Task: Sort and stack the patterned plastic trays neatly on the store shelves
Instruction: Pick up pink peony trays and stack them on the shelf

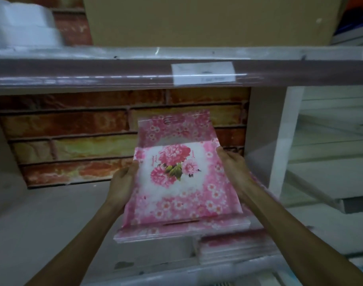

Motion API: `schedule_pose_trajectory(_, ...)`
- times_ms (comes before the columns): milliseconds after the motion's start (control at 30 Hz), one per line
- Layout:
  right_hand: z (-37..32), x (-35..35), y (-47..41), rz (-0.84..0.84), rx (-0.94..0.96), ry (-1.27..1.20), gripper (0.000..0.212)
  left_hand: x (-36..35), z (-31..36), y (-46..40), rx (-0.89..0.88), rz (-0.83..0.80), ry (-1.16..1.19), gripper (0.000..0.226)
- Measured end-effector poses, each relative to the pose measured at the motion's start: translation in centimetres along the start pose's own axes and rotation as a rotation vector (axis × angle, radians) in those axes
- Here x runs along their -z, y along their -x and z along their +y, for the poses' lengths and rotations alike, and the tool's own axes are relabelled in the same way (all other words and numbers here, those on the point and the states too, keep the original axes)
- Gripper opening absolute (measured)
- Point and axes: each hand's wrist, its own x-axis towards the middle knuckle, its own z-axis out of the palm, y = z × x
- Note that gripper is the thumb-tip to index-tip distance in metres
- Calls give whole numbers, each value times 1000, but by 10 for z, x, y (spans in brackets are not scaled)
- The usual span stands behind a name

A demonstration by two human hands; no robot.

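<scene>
Near stack: a second pile of pink trays (236, 247) lay at 5 o'clock on the lower shelf (52, 219), blurred, partly under the held bundle's near right corner.
Held bundle: the floral trays (176, 182), several stacked together, sat dead centre in the shelf bay, near end low over the shelf, far end tipped up toward 12 o'clock.
Left hand: the left hand (122, 182) gripped the bundle's left long edge at 9 o'clock, thumb over the rim, fingers underneath and hidden.
Right hand: the right hand (233, 168) gripped the right long edge at 3 o'clock, thumb on top, fingers tucked below.
Long axis: it ran 6 to 12 o'clock, the slotted handle end pointing into the bay, printed face up toward the camera.
Risk one: the near edges looked fanned rather than flush, so I'd judge a loose squeeze could let the lower trays slide out toward 6 o'clock.
Risk two: the raised far end stood close under the upper shelf lip (176, 73); lifting more could knock it.
Risk three: set down askew, the bundle could overhang the near stack and lean.
Far back: the brick-pattern panel (73, 131) closed the bay at 12 o'clock, just behind the tray's far end; whether they touched, I couldn't tell.
Top shelf: a cardboard box (197, 19) stood at 12 o'clock.
</scene>
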Motion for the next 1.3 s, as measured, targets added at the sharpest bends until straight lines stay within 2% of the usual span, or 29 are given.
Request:
schedule_pose_trajectory(100, 1, 42, -21, -27, 4, 16, 32, -47, 9, 4, -25, 10, 1, 37)
schedule_pose_trajectory(200, 6, 77, -41, -74, -6, 33, 35, -87, 13, 7, -75, 39, -73, 41)
schedule_pose_trajectory(300, 18, 105, -58, -123, -39, 92, 27, -121, 12, 11, -77, 69, -168, 39)
schedule_pose_trajectory(367, 34, 117, -68, -122, -44, 180, 23, -135, 9, 12, -57, 43, -247, 40)
schedule_pose_trajectory(433, 50, 125, -73, -106, -63, 263, 31, -145, 4, 14, -44, -17, -356, 39)
schedule_pose_trajectory(533, 74, 131, -77, -101, -88, 319, 34, -154, 1, 20, 3, -84, -528, 38)
schedule_pose_trajectory(667, 91, 131, -76, -126, -112, 389, 31, -161, -2, 20, 43, -125, -714, 47)
schedule_pose_trajectory(833, 99, 127, -73, -165, -131, 494, 34, -163, -10, 17, 63, -159, -858, 42)
schedule_pose_trajectory(967, 104, 125, -73, -168, -137, 560, 33, -162, -16, 15, 109, -156, -894, 41)
schedule_pose_trajectory(1300, 114, 122, -69, -156, -98, 629, 39, -157, -11, 14, 87, -160, -942, 38)
